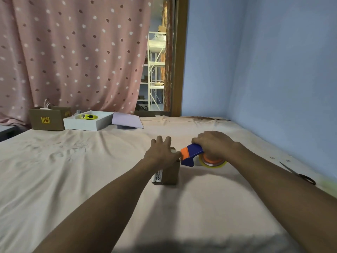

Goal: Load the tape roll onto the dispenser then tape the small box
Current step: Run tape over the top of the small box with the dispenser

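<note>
On the wrinkled beige cloth-covered table (91, 170), the left hand (161, 152) lies flat, fingers spread, atop the small brown cardboard box (168, 175). The right hand (212, 143) grips the blue-and-orange plastic tape dispenser (191, 155), its glossy yellowish tape roll (213, 162) mounted, nose touching the box's top edge.

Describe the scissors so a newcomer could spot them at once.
Start at the blue wall on the right and follow it down to the beige cloth-covered table. Near that right edge, past the right hand, lie the dark-handled metal scissors, the only thin, bladed thing there, apart from everything else.
</note>
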The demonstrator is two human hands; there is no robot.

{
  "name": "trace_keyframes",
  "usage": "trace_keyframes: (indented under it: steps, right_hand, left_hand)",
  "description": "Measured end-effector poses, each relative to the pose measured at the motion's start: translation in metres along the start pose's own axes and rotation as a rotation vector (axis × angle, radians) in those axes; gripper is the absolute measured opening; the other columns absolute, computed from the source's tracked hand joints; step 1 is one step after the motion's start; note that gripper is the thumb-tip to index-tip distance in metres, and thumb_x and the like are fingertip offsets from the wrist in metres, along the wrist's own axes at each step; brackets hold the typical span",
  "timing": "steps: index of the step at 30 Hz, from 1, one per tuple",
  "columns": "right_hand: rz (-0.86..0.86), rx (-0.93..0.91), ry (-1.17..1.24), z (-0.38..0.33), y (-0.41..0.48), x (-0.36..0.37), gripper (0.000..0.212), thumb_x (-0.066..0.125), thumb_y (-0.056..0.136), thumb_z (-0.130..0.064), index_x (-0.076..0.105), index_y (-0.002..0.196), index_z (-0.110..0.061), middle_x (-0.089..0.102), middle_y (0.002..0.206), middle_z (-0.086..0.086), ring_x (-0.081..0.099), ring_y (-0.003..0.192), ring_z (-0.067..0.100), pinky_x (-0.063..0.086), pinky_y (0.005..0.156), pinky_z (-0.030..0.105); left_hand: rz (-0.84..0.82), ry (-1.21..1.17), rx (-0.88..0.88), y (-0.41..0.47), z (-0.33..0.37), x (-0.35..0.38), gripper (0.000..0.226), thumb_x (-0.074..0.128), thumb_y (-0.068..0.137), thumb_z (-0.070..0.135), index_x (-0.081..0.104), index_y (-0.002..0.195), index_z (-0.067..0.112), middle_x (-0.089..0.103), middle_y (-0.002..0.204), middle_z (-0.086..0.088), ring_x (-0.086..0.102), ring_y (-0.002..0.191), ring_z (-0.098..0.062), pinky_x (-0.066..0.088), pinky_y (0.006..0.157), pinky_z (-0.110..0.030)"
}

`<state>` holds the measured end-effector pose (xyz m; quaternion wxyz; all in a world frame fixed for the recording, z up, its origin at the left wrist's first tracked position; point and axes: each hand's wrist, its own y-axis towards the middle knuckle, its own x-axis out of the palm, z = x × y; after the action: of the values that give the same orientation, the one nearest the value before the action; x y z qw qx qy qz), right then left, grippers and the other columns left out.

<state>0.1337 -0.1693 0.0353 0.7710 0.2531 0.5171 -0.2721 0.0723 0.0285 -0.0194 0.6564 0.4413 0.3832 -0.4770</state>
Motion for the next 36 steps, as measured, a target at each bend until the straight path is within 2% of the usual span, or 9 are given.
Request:
trace_keyframes:
  steps: [6,11,15,18,21,25,30,33,36]
  right_hand:
    - [0.006,-0.036,-0.045,-0.009,0.011,-0.003,0.042,0.062,0.09,-0.02,0.054,0.129,-0.031,0.066,0.111,0.002,0.056,0.095,0.024,0.041,0.072,0.035]
    - [-0.041,-0.084,-0.182,-0.019,0.015,-0.02,0.039,0.066,0.088,-0.023,0.059,0.126,-0.031,0.068,0.109,0.002,0.061,0.098,0.025,0.046,0.073,0.037]
    - [-0.068,-0.145,-0.314,-0.045,0.022,-0.007,0.022,0.065,0.088,-0.024,0.069,0.109,-0.027,0.07,0.099,0.002,0.066,0.093,0.029,0.051,0.072,0.038]
    - [-0.061,-0.106,-0.27,-0.032,0.028,-0.018,0.03,0.066,0.085,-0.02,0.065,0.114,-0.028,0.069,0.1,0.002,0.063,0.092,0.027,0.05,0.073,0.038]
    - [-0.087,-0.096,-0.252,-0.018,0.024,-0.032,0.039,0.068,0.082,-0.023,0.063,0.12,-0.029,0.07,0.105,0.002,0.063,0.096,0.026,0.056,0.082,0.043]
    - [-0.097,-0.069,-0.233,-0.016,0.02,-0.028,0.037,0.067,0.083,-0.024,0.063,0.12,-0.029,0.068,0.105,0.002,0.062,0.095,0.025,0.054,0.077,0.04]
    - [-0.154,0.117,-0.077,-0.018,0.007,-0.019,0.028,0.064,0.08,-0.025,0.063,0.108,-0.028,0.063,0.096,0.002,0.057,0.081,0.025,0.041,0.063,0.033]
    - [-0.203,0.287,0.11,-0.015,0.001,-0.012,0.013,0.059,0.077,-0.025,0.062,0.088,-0.019,0.06,0.089,0.006,0.057,0.072,0.024,0.043,0.061,0.031]
    - [-0.259,0.415,0.335,-0.016,-0.003,-0.007,0.009,0.06,0.068,-0.025,0.056,0.067,-0.017,0.06,0.074,0.008,0.055,0.061,0.023,0.042,0.056,0.027]
  left_hand:
    - [-0.08,-0.026,0.043,-0.005,-0.01,0.0,0.036,0.048,0.101,0.043,0.053,0.134,0.03,0.047,0.15,-0.017,0.045,0.131,-0.043,0.037,0.109,-0.055]
    - [-0.079,-0.077,0.001,-0.002,-0.004,-0.001,0.039,0.044,0.099,0.046,0.057,0.131,0.029,0.054,0.144,-0.011,0.044,0.13,-0.038,0.036,0.106,-0.049]
    - [-0.095,0.007,0.021,0.003,-0.005,0.0,0.068,0.035,0.08,0.065,0.059,0.13,0.025,0.058,0.136,-0.006,0.043,0.124,-0.036,0.037,0.095,-0.043]
    - [-0.102,0.067,0.072,-0.004,-0.007,-0.002,0.057,0.036,0.093,0.053,0.056,0.136,0.022,0.054,0.144,-0.004,0.04,0.125,-0.034,0.035,0.099,-0.041]
    - [-0.105,0.08,0.056,-0.005,-0.007,-0.001,0.064,0.031,0.085,0.057,0.056,0.136,0.026,0.052,0.147,-0.004,0.041,0.128,-0.035,0.037,0.103,-0.043]
    - [-0.081,-0.023,-0.038,0.0,-0.009,0.002,0.063,0.044,0.086,0.062,0.054,0.138,0.027,0.054,0.14,-0.007,0.04,0.128,-0.031,0.043,0.094,-0.042]
    - [-0.135,-0.065,-0.03,-0.006,-0.01,-0.006,0.061,0.046,0.09,0.063,0.056,0.139,0.028,0.052,0.144,-0.008,0.04,0.129,-0.036,0.039,0.103,-0.044]
    - [-0.102,-0.146,-0.073,-0.008,-0.013,-0.02,0.081,0.058,0.069,0.075,0.063,0.133,0.026,0.063,0.134,-0.009,0.052,0.122,-0.034,0.048,0.099,-0.042]
    - [-0.091,-0.207,-0.089,-0.009,-0.019,-0.029,0.06,0.064,0.07,0.055,0.073,0.116,0.018,0.071,0.114,-0.007,0.061,0.109,-0.032,0.056,0.09,-0.042]
